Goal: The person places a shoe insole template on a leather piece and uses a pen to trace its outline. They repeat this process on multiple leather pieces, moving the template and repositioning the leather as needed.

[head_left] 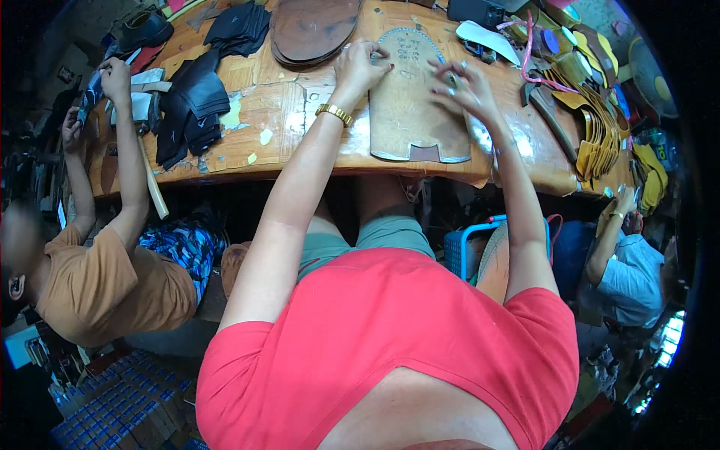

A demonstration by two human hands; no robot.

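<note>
A flat brown leather pattern piece, rounded at the far end, lies on the worn wooden workbench in front of me. My left hand, with a gold watch on the wrist, presses its fingertips on the piece's far left edge. My right hand, rings on the fingers, rests on the piece's right side and seems to pinch a thin pen-like tool; the tool is mostly hidden.
A stack of dark oval leather pieces lies beyond. Black leather scraps sit left, yellow cut pieces right. A person in brown works at my left, another in blue at my right. A blue crate stands under the bench.
</note>
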